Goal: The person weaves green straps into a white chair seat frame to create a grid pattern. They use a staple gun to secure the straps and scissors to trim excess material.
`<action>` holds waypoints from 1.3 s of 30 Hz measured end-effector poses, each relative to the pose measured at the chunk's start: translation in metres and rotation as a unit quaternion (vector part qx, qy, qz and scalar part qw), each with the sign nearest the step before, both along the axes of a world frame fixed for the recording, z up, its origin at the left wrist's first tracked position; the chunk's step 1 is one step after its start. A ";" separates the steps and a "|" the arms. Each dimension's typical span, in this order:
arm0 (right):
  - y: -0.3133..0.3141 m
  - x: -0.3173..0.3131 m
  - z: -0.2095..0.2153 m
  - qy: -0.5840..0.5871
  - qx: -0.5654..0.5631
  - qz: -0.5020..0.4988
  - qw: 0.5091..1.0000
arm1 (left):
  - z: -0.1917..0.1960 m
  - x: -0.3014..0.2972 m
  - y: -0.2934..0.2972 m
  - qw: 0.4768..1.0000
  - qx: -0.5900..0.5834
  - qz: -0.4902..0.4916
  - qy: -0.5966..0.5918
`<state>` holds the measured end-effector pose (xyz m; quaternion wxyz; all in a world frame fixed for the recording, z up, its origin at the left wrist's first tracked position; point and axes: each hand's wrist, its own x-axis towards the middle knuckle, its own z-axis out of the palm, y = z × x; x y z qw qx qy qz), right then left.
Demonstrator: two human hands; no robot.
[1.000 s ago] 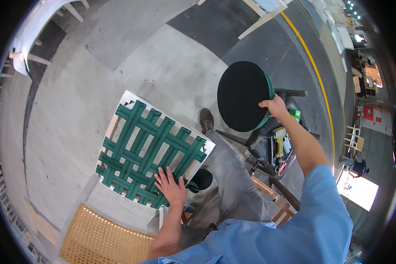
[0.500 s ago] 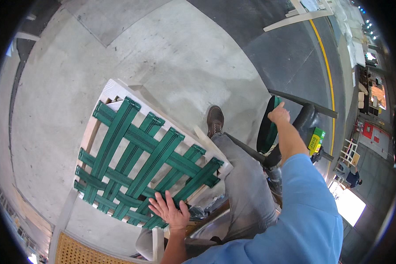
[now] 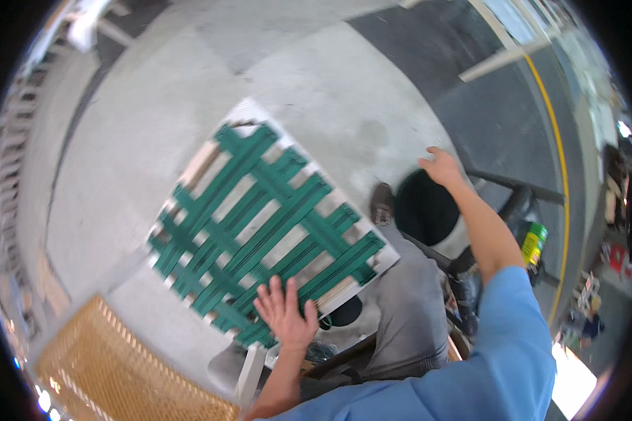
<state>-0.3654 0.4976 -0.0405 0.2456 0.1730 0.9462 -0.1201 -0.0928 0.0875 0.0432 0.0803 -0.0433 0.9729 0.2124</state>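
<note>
Green-yellow package (image 3: 534, 243) — print too blurred

Worn on the person's head, the left of two fisheyes side by side. Looks steeply down past the right blue sleeve (image 3: 509, 309) to the gray concrete floor (image 3: 154, 105), upright and unmirrored. Faces the green-webbed frame (image 3: 274, 228) near the middle, close enough to tell single straps apart. Takes in the left hand (image 3: 286, 319) below center and the right hand (image 3: 442, 168) farther right. Reaches out to the woven cane panel (image 3: 123, 372) at lower left and the yellow floor line (image 3: 563, 161), bowed toward the right rim. Darkens to black at the corners.
</note>
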 end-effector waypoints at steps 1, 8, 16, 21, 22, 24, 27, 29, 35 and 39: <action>-0.014 0.000 0.018 0.022 -0.047 0.005 0.999 | 0.002 0.002 0.000 1.000 0.004 0.011 0.006; -0.117 0.067 0.149 0.148 -0.449 -0.006 0.881 | 0.017 0.007 -0.001 0.982 0.031 0.057 0.176; -0.180 0.243 0.207 -0.033 -0.653 -0.017 0.756 | 0.018 0.104 0.022 0.874 0.373 0.302 -0.076; -0.208 0.288 0.158 -0.203 -0.576 -0.013 0.792 | 0.014 0.107 0.008 0.594 0.552 0.557 -0.180; -0.206 0.290 0.149 -0.225 -0.543 -0.014 0.809 | 0.014 0.098 0.009 0.578 0.563 0.571 -0.154; -0.206 0.289 0.138 -0.253 -0.499 -0.042 0.828 | 0.017 0.084 0.014 0.575 0.558 0.590 -0.099; -0.228 0.283 0.133 -0.287 -0.487 -0.086 0.820 | -0.011 0.095 -0.003 0.597 0.525 0.606 -0.033; -0.231 0.280 0.121 -0.306 -0.492 -0.122 0.806 | -0.016 0.099 -0.006 0.611 0.522 0.592 -0.057; -0.241 0.263 0.090 -0.174 -0.528 -0.182 0.811 | -0.009 0.089 0.009 0.653 0.513 0.557 0.016; -0.234 0.271 0.081 -0.131 -0.540 -0.164 0.815 | -0.004 0.085 0.008 0.637 0.532 0.555 -0.047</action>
